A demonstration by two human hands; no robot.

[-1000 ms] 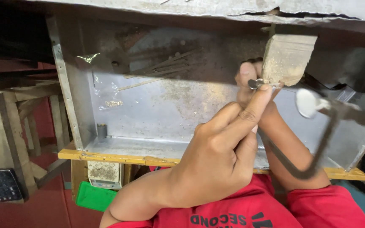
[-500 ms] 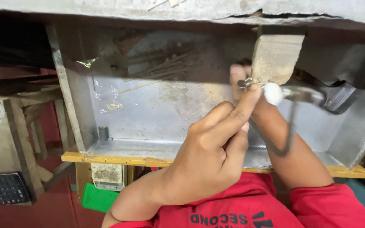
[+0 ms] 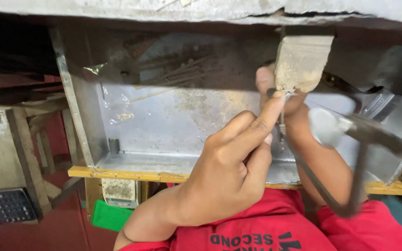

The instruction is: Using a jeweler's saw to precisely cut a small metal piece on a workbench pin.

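Nail (image 3: 282,122) upright, long axis vertical

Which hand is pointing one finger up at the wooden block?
The left hand, nearer the camera, stretches its index finger to the pale wooden block. The right hand, behind it, is mostly hidden.

We have one view only, from a camera worn on the person's head. It looks down and forward along the person's own chest, so the red shirt (image 3: 275,232) fills the bottom edge and the forearms rise from there into the frame. It sits close: the left hand (image 3: 231,172) takes up much of the centre, and the right hand (image 3: 280,90) lies just beyond it. Ahead we face into an open metal box (image 3: 173,121), whose back wall and left side fill most of the frame, with a pale slab (image 3: 117,9) across the top edge. At far left the view reaches down to a calculator (image 3: 3,207) on the red floor. There is no second view to share anything with.
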